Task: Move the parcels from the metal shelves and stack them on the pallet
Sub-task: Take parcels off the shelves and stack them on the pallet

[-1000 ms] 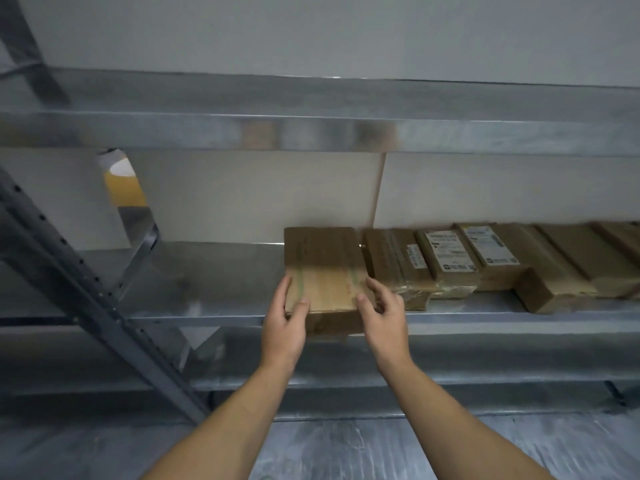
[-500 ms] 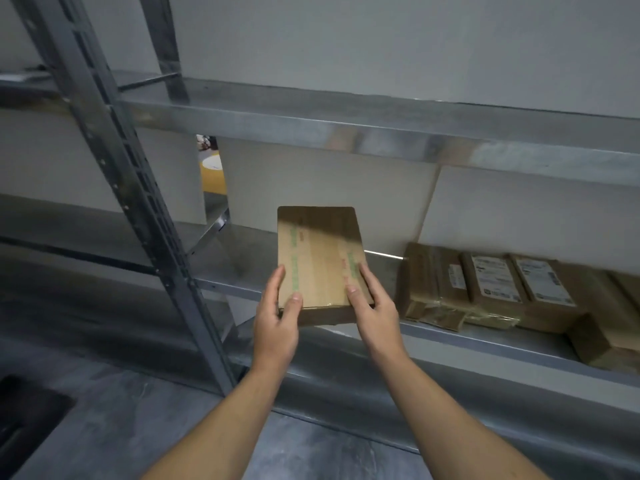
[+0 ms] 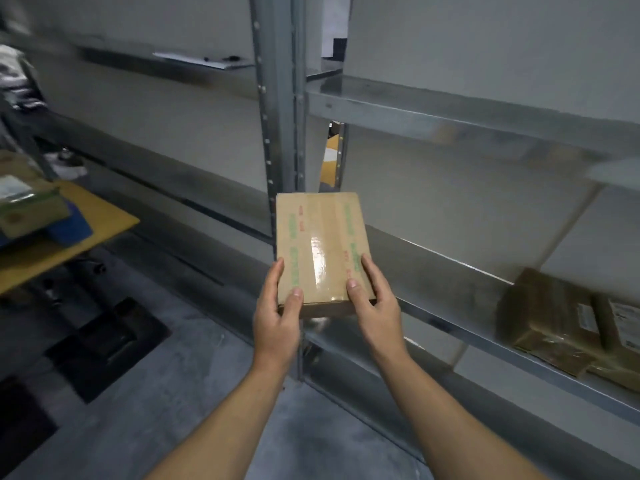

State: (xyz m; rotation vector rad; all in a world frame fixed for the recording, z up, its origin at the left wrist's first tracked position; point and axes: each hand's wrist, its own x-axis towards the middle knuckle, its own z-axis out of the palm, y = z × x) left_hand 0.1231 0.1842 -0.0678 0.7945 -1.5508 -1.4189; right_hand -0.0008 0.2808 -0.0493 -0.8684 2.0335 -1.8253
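A flat brown cardboard parcel [image 3: 320,247] sealed with clear tape is held in the air in front of the metal shelves [image 3: 450,275]. My left hand [image 3: 277,313] grips its near left corner and my right hand [image 3: 375,306] grips its near right corner, thumbs on top. More brown parcels [image 3: 547,317] with white labels lie on the shelf at the right. At the far left a yellow-topped platform [image 3: 69,244] carries stacked parcels [image 3: 24,206]; whether it is the pallet I cannot tell.
A grey shelf upright [image 3: 277,109] stands just behind the parcel. A sheet of paper [image 3: 204,60] lies on the upper left shelf. Dark mats [image 3: 107,344] lie on the grey concrete floor at the lower left.
Both hands lifted the parcel off the shelf and carried it left, away from the row of parcels. The view swung left, bringing the upright and the yellow platform into sight.
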